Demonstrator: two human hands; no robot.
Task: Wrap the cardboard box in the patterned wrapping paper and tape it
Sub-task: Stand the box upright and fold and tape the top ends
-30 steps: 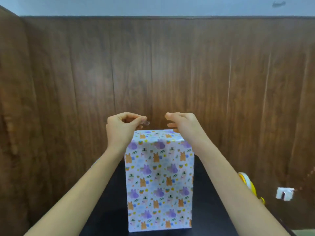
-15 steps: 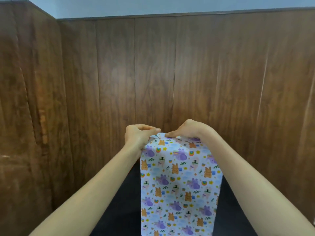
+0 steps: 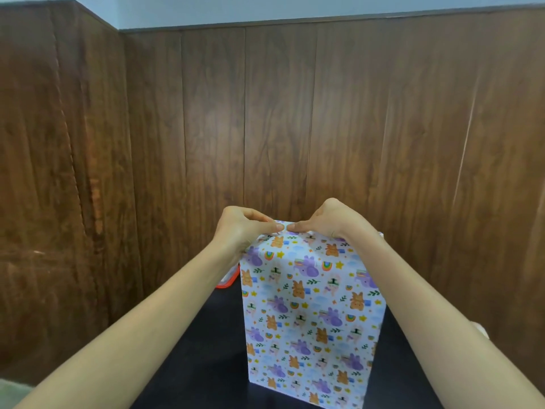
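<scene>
Cardboard box (image 3: 309,314), fully covered in patterned wrapping paper, upright on dark worktop (image 3: 206,349) at 6 o'clock. Head view: left hand (image 3: 241,228) and right hand (image 3: 327,221), raised a second ago, now pressed fingertip to fingertip on top edge; grip pinched narrow, tape strip indiscernible. Top closure probably being sealed.

Hidden, cropped and unreadable parts of the wrapping scene

The wrapping paper (image 3: 309,305) covers the cardboard box completely, and its lower end runs off the bottom edge. The left hand (image 3: 240,228) and right hand (image 3: 330,221) cover the top fold where their fingertips meet; any tape there is too small to make out. A red-edged object (image 3: 228,280) is mostly hidden behind the left forearm, and a pale object (image 3: 479,329) peeks from behind the right forearm, both unidentifiable. The tabletop (image 3: 212,364) is cropped below.
</scene>
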